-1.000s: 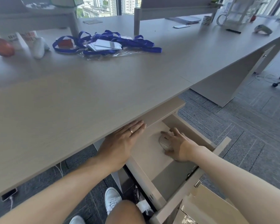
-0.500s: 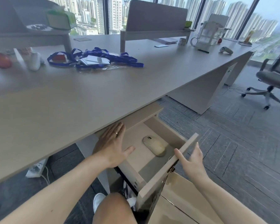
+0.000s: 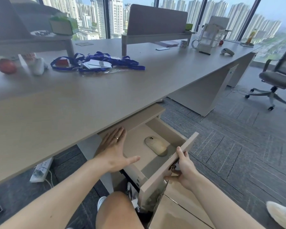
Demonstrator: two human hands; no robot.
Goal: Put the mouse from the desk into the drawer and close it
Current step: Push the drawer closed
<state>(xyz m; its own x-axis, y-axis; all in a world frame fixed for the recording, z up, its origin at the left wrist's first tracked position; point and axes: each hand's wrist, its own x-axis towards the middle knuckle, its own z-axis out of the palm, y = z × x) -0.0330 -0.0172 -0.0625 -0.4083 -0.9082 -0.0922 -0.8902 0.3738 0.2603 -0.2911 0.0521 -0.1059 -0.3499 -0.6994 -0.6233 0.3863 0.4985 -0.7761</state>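
The mouse (image 3: 156,145) (no readable marking) lies in the open drawer (image 3: 168,164), right hand (image 3: 182,169) pinching its front panel, left hand (image 3: 113,150) spread flat at its left

Beige mouse (image 3: 156,145) lies flat inside the open light-wood drawer (image 3: 168,162), near its front panel.

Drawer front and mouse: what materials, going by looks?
Drawer front: looks like laminated board, matte beige with faint wood grain and a flat, square-cut edge; core not visible. Mouse: probably moulded plastic, smooth cream shell with a soft sheen and a dark scroll wheel.
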